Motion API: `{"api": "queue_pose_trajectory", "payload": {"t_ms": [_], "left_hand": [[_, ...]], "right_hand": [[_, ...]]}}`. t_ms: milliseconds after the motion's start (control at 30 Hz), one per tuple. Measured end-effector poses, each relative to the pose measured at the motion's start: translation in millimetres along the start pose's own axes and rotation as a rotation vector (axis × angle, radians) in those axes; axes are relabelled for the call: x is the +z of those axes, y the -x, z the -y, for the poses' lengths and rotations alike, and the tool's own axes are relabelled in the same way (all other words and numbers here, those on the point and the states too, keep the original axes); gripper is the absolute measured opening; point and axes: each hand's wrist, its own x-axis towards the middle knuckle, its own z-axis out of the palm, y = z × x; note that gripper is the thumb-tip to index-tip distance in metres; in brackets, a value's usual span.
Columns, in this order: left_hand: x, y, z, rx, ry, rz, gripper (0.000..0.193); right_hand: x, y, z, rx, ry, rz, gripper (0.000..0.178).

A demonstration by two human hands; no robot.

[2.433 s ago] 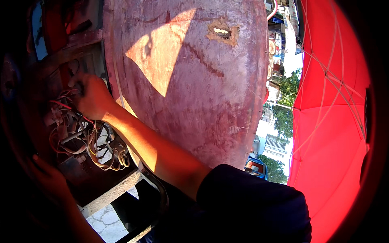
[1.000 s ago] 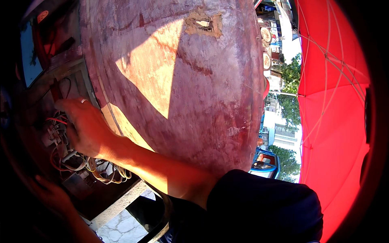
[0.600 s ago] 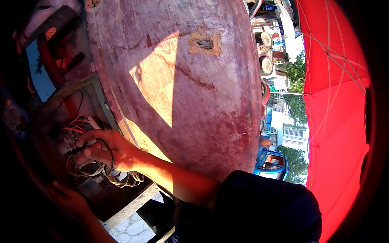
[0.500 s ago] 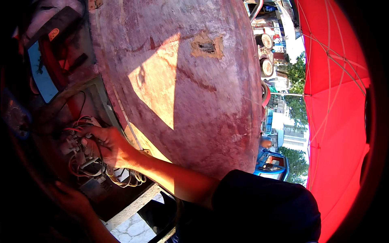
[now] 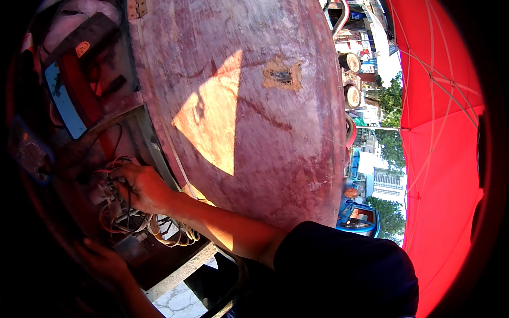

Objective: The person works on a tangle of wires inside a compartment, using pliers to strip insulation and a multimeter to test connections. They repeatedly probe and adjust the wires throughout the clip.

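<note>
My right hand [image 5: 140,186] reaches into a dark, open compartment, its fingers pinched together on wires. Red and dark wires [image 5: 117,163] come out around the fingertips, and pale connectors lie just below them. A looped bundle of white and yellowish wires [image 5: 168,243] hangs under my wrist. Lower left, my left hand [image 5: 106,261] lies in deep shadow beside the compartment, apart from the right. One finger shows stretched out, with nothing visible in its grasp; the other fingers are hard to make out.
A large, worn reddish panel [image 5: 265,153] with a patched hole stands right of the compartment. A mirror-like strip [image 5: 64,100] sits upper left. Pale cracked ground [image 5: 180,302] shows below. At the right are a red canopy [image 5: 445,159], a blue vehicle [image 5: 358,220] and a person's head [image 5: 351,193].
The whole view has shifted slightly, so things appear a little farther right and lower. My right hand stays on the wires, and my left hand keeps its place beside the compartment.
</note>
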Motion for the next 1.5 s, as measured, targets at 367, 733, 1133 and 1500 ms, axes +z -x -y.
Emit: {"api": "queue_pose_trajectory", "payload": {"t_ms": [367,733,1133,1500], "left_hand": [[-0.7,-0.9,-0.1,-0.030,0.015,0.006,0.050],[-3.2,0.8,-4.9,-0.026,-0.019,0.011,0.049],[-9.2,0.9,-18.0,-0.058,0.010,0.045,0.049],[-6.3,2.0,-11.3,-0.054,0.061,0.042,0.050]], "right_hand": [[-0.1,0.6,-6.1,-0.023,0.000,0.033,0.023],[-3.7,0.6,-9.0,0.032,-0.015,0.085,0.024],[-0.2,5.4,-16.2,0.056,-0.002,0.077,0.023],[1.8,5.2,-16.6,0.129,-0.062,0.090,0.024]]}}
